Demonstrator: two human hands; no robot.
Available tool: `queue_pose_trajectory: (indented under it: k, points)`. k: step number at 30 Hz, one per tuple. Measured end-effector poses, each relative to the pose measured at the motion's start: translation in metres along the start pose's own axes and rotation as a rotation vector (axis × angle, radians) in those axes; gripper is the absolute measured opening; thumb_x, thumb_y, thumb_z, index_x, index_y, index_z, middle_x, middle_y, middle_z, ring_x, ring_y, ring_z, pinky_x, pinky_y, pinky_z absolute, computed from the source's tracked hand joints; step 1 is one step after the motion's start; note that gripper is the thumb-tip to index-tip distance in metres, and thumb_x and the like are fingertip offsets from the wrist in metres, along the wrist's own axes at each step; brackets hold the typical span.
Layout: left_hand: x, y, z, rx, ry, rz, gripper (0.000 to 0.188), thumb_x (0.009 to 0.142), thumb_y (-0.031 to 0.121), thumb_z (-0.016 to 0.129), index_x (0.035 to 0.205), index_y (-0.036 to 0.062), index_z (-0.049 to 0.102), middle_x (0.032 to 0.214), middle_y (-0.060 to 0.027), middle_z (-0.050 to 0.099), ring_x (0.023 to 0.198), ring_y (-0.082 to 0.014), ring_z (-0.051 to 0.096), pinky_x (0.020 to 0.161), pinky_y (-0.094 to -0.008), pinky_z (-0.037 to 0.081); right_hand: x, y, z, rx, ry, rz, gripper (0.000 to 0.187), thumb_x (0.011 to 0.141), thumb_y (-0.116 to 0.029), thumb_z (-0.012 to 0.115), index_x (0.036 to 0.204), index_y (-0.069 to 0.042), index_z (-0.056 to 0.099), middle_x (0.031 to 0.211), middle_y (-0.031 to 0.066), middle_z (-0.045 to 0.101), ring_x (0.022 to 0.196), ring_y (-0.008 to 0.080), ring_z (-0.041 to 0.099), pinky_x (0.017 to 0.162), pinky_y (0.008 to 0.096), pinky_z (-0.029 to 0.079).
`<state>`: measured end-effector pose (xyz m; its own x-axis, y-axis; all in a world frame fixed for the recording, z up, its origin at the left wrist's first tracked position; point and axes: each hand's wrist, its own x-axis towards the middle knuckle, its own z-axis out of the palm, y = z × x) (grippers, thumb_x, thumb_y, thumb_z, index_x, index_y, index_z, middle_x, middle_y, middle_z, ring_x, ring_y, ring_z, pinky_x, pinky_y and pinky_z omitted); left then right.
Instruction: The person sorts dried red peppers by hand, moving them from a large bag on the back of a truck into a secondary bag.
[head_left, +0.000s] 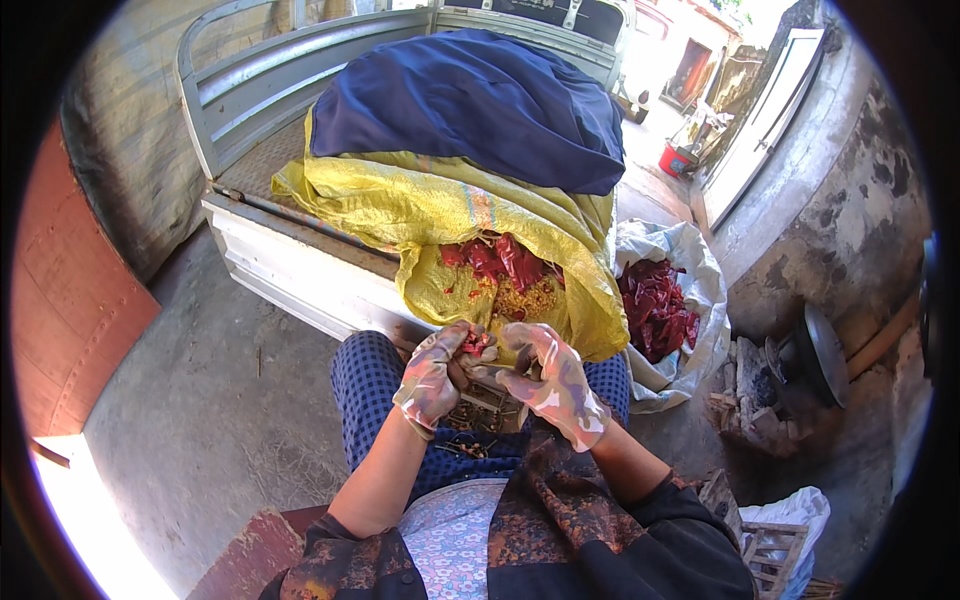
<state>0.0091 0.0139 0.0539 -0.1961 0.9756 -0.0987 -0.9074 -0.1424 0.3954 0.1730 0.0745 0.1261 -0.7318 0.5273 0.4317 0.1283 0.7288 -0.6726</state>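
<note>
Both my hands, in camouflage-patterned gloves, meet above my lap. My left hand [432,378] is closed around a dried red chili pepper [474,343], of which a torn red piece shows between the fingers. Close beside it my right hand [556,385] has its thumb and fingers pinched together; what they hold, if anything, is too small to make out. Just beyond the hands, a yellow woven sack [430,205] spreads over the truck bed's edge. On its fold lie dark red dried chilies [505,262] and a heap of yellowish seeds [527,300].
Dark blue cloth [470,105] covers the sack on the white truck bed [290,285]. To the right stands a white sack [690,250] of red chili skins [655,310]. A dark pan [822,355] leans by the stained wall. Stems lie on my checked lap cloth [365,400].
</note>
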Motion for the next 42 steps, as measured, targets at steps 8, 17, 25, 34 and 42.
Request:
queue_pose_trajectory:
  k: [8, 17, 25, 34, 42]
  points:
    - [-0.006, -0.006, 0.004, 0.159, -0.021, -0.061, 0.019, 0.092, 0.012, 0.054, 0.107, 0.0015, 0.059, 0.097, -0.0089, 0.064, 0.083, -0.0199, 0.064, 0.073, -0.0306, 0.054, 0.018, -0.011, 0.013, -0.498, -0.162, 0.010, 0.050, 0.078, -0.019, 0.066, 0.124, -0.009, 0.050, 0.119, 0.0152, 0.051, 0.100, 0.0323, 0.059, 0.081, 0.0379, 0.051]
    - [-0.009, -0.012, 0.003, 0.234, -0.198, -0.002, 0.028, 0.094, 0.013, 0.049, 0.115, -0.0037, 0.054, 0.104, -0.0137, 0.063, 0.093, -0.0227, 0.064, 0.083, -0.0334, 0.052, 0.018, 0.011, 0.005, -0.136, -0.148, 0.049, 0.026, 0.081, -0.010, 0.060, 0.107, -0.010, 0.058, 0.094, 0.0082, 0.058, 0.078, 0.0240, 0.061, 0.064, 0.0329, 0.049]
    - [-0.010, -0.014, 0.019, 0.252, -0.283, -0.168, 0.040, 0.096, 0.020, 0.046, 0.125, -0.0086, 0.047, 0.118, -0.0207, 0.058, 0.106, -0.0267, 0.060, 0.087, -0.0350, 0.050, 0.020, 0.060, -0.089, 0.668, 0.448, 0.218, 0.012, 0.083, -0.006, 0.059, 0.093, -0.003, 0.061, 0.091, 0.0101, 0.062, 0.076, 0.0239, 0.061, 0.069, 0.0312, 0.050]
    - [-0.002, -0.019, 0.005, 0.109, -0.213, -0.219, 0.040, 0.095, 0.016, 0.047, 0.125, -0.0088, 0.045, 0.120, -0.0232, 0.055, 0.106, -0.0339, 0.059, 0.083, -0.0331, 0.053, 0.034, 0.111, -0.182, -0.768, 0.474, 0.096, 0.014, 0.081, -0.014, 0.062, 0.091, -0.007, 0.067, 0.091, 0.0168, 0.066, 0.085, 0.0317, 0.064, 0.073, 0.0384, 0.050]
    - [-0.001, -0.018, 0.000, 0.130, -0.192, -0.190, 0.040, 0.094, 0.015, 0.052, 0.126, -0.0077, 0.044, 0.117, -0.0212, 0.057, 0.103, -0.0285, 0.061, 0.081, -0.0327, 0.052, 0.067, 0.075, -0.034, -0.822, 0.058, 0.072, 0.042, 0.082, -0.041, 0.064, 0.108, -0.007, 0.061, 0.090, 0.0171, 0.066, 0.086, 0.0335, 0.065, 0.073, 0.0406, 0.052]
